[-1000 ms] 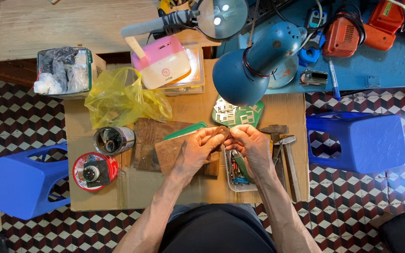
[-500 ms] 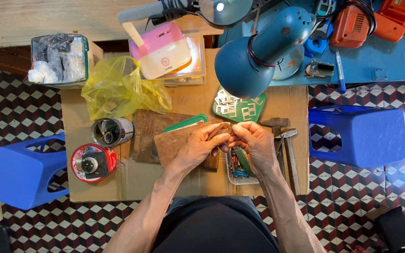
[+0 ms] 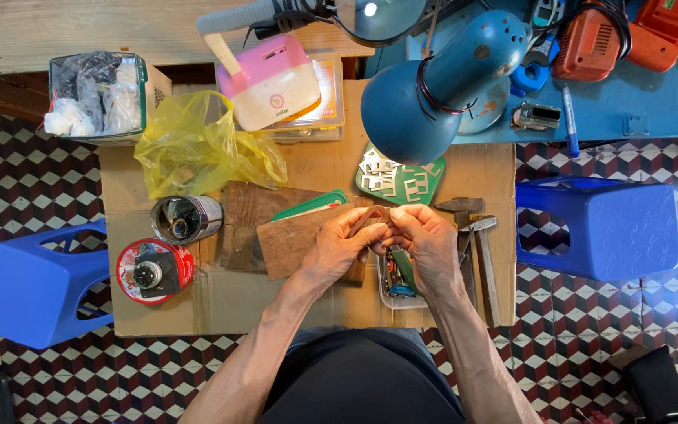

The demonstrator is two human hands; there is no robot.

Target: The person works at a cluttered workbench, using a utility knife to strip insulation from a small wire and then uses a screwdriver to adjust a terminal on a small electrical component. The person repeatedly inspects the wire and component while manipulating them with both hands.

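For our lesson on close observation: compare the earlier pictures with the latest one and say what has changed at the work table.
Very little. Both hands, left hand and right hand, stay together over the wooden board, keeping their grip on a small brown piece; only the fingers shift slightly. The yellow bag, blue lamp, hammers and red tin stayed put.

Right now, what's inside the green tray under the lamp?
The green tray holds a heap of small pale angular pieces, loosely piled. The blue lamp shade covers the tray's far edge, so whatever lies there is hidden.
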